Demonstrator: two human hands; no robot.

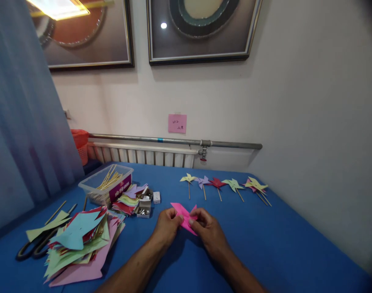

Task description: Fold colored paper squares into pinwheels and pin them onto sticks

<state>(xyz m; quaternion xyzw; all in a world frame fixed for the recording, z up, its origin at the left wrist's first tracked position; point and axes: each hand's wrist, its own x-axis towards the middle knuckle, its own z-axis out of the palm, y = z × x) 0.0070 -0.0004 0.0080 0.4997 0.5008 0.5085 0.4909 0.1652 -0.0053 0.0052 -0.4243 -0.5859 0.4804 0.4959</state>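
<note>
A pink paper piece [183, 216] was held between both hands just above the blue counter [265, 244], its long axis running from upper left to lower right. The left hand [167, 226] was pinched on its left side, the right hand [208, 228] closed on its right. Bare counter was left ahead, before a row of finished pinwheels [222, 184]; a paper stack [78, 244] lay well to the left.
</note>
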